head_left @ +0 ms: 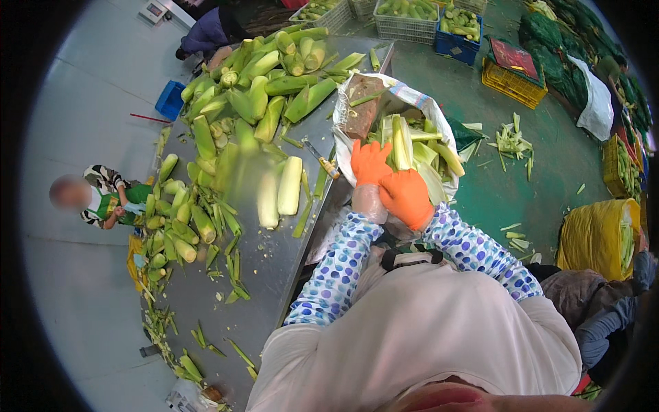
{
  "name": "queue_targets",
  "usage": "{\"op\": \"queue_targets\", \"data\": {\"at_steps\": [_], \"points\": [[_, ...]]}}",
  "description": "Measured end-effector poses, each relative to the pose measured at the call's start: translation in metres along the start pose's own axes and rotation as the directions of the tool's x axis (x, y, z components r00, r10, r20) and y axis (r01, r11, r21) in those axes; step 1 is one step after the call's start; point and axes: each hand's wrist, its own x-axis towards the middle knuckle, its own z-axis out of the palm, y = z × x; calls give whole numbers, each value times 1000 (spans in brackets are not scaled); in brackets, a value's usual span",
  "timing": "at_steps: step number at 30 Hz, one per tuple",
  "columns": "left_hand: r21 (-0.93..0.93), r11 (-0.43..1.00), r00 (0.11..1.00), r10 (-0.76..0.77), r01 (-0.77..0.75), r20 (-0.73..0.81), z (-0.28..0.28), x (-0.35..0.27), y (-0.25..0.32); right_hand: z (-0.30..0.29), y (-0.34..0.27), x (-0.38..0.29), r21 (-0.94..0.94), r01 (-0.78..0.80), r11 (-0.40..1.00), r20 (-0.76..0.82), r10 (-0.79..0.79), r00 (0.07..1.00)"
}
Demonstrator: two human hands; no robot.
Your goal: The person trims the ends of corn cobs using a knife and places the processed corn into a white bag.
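Observation:
My left hand (369, 162), in an orange glove, is spread over the near side of a white woven sack (344, 116) and holds nothing. My right hand (408, 199), gloved alike, is curled into a fist against the left wrist, by the glove's cuff. Its fingertips are hidden, so I cannot tell whether they grip the cuff. Corn husks (402, 141) fill the open sack just beyond both hands. A knife (322, 158) with a light handle lies at the edge of the metal table (257, 298). Beside it rest two husked ears of corn (290, 185), (267, 201).
Unhusked corn (257, 98) is heaped on the table. A brick-like block (364, 105) sits at the sack's rim. Across the table stands a person in a green apron (110, 201); another bends at the far end (206, 33). Crates (406, 28) and husk scraps (514, 141) are on the floor.

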Motion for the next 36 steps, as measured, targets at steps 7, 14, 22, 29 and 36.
{"op": "queue_targets", "data": {"at_steps": [7, 14, 22, 29, 36], "points": [[-348, 879, 945, 297, -325, -133, -7, 11, -5, -15, -12, 10, -10, 184, 983, -49, -184, 982], [-747, 645, 986, 150, -158, -79, -16, 24, 14, -19, -13, 22, -96, 142, 985, 7, -142, 990], [233, 968, 966, 26, -88, 259, -3, 45, 3, -32, -3, 2, 144, -1, 990, -38, 7, 999], [-59, 996, 978, -58, 71, 199, 12, 32, -10, -21, -16, 6, 39, 31, 999, 73, -34, 997], [-888, -404, 942, -150, 219, 301, 3, 14, 2, -14, -26, 13, 68, -62, 996, 51, 58, 997]]}}
